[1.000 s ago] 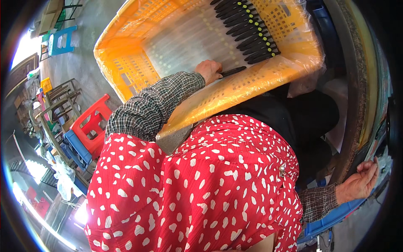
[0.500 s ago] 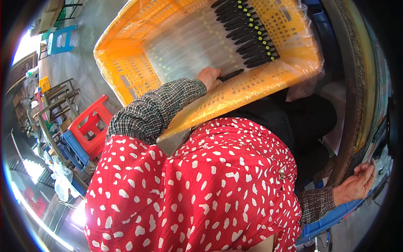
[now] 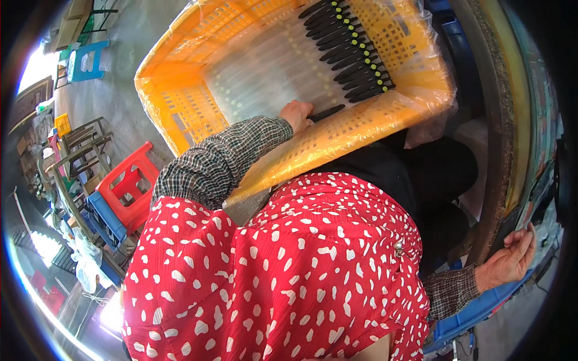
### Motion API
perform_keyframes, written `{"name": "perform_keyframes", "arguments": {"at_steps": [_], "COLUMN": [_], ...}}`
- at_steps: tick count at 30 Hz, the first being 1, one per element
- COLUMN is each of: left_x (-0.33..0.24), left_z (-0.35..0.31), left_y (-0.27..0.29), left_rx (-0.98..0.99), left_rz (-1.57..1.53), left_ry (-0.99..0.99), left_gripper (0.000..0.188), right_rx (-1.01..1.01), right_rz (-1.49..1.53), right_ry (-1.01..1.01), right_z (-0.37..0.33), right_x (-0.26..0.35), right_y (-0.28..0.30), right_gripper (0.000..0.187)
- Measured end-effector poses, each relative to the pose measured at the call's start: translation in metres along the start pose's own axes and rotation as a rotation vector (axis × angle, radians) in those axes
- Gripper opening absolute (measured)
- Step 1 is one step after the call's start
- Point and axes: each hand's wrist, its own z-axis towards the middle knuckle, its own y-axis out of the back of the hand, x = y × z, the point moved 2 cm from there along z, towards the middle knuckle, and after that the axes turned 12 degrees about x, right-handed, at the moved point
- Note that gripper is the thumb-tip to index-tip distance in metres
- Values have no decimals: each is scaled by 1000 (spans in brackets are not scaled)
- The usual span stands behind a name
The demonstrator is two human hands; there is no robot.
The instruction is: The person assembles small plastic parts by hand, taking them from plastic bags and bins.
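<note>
A yellow-orange slatted crate (image 3: 343, 139), lined with clear plastic film (image 3: 444, 99), is seen from above, set in front of a person by whom a red, white-spotted garment is worn. One slim black item (image 3: 329, 113) is held by the left hand (image 3: 296, 115) just inside the crate's near wall; the fingers are closed on one end, and the other end is pointed to the right, toward a row of black items (image 3: 348, 54). That row is packed side by side along the crate's right end, each piece marked with a yellow-green dot. Across the rest of the base a translucent sheet (image 3: 259, 69) is laid, beneath which lines of faint dots can be made out. The step in hand is judged to be the positioning of the single item; a steady pinch and careful alignment seem called for next. The right hand (image 3: 509, 260) is held well apart at the far right, fingers loosely curled; whether anything is gripped there cannot be told.
</note>
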Motion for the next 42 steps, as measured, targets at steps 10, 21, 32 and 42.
{"name": "perform_keyframes", "arguments": {"at_steps": [10, 21, 32, 42], "left_x": [-14, -70, -261, -378], "left_z": [-1, -6, -66, -65], "left_y": [43, 89, 211, 235], "left_rx": [-39, -214, -615, -651], "left_rz": [48, -18, 32, 303], "left_ry": [52, -120, -636, -950], "left_gripper": [26, 21, 10, 11], "right_rx": [-38, -94, -58, -127], "right_rz": [5, -38, 40, -7], "right_ry": [37, 23, 30, 12], "right_z": [-2, -1, -7, -25], "right_x": [-4, 6, 22, 20], "right_y": [-3, -19, -4, 20], "right_gripper": [21, 15, 11, 11]}}
